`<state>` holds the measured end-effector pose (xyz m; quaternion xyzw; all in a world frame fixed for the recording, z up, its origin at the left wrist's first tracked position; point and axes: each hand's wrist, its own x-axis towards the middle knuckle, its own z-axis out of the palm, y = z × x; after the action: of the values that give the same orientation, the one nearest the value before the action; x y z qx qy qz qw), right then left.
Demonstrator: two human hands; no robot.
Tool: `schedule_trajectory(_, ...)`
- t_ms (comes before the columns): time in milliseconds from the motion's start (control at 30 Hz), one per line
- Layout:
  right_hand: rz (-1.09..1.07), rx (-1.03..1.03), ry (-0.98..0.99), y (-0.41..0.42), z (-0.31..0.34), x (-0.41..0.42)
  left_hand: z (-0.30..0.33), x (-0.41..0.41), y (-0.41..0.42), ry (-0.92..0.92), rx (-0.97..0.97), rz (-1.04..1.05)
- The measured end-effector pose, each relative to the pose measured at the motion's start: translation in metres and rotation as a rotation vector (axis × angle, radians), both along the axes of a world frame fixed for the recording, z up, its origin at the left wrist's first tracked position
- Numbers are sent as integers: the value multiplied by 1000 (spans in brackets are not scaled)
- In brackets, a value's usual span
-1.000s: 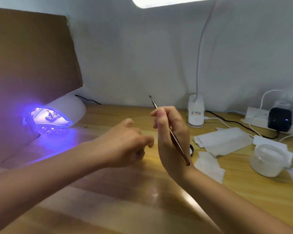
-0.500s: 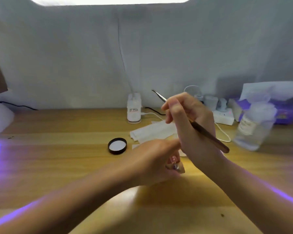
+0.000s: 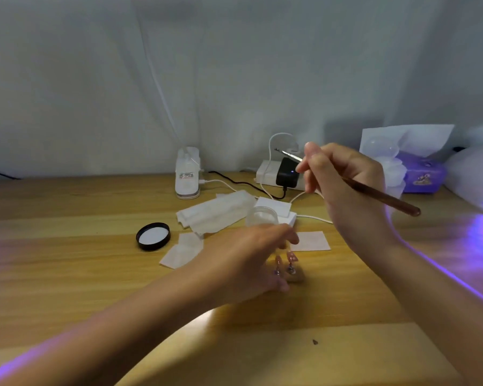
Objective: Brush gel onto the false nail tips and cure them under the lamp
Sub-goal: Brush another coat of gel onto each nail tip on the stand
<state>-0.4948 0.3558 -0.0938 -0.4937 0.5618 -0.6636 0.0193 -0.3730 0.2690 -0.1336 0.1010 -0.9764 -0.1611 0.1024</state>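
Two pink false nail tips point(image 3: 291, 257) stand on a small holder point(image 3: 296, 275) on the wooden desk point(image 3: 67, 274), in the middle of the view. My left hand point(image 3: 246, 263) reaches in from the lower left and curls its thumb and fingers round the holder's left side; the hand is blurred. Raised above and to the right, my right hand point(image 3: 343, 179) pinches a brown-handled gel brush point(image 3: 385, 199), with the thin tip pointing up and left. A clear gel jar point(image 3: 261, 217) sits just behind my left hand.
A black jar lid point(image 3: 153, 235) and white wipes point(image 3: 215, 211) lie left of the jar. At the back are a desk lamp base point(image 3: 187, 174), a power strip with a black adapter point(image 3: 286, 172) and a purple tissue box point(image 3: 421, 175). A white rounded lamp point(image 3: 474, 176) glows violet at the right edge.
The view swung right, so the lit curing lamp at the left is out of frame. My left hand dropped onto the nail tip holder. My right hand kept the brush raised.
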Motion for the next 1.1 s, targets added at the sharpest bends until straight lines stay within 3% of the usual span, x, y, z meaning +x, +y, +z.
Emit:
schedule_trajectory(167,22,68,-17,-5,1,-7,-6,52,-22,66,-8,95)
schedule_trajectory(333,71,378,-86,-20,-5,-20,-19,66,-33,94,270,185)
schedule_trajectory(400,43,447,-54,-24,-8,-23,-20,63,-35,108,293,177)
schedule_trajectory(567,-60,452,107,-37,-12,-30,-20,53,-35,123,305,190)
schedule_trajectory(733,-26,604,309,-49,-18,-25,-25,40,-30,172,347,259)
schedule_trajectory(1100,8,630,303,-58,-20,-22,-24,34,-26,150,404,310)
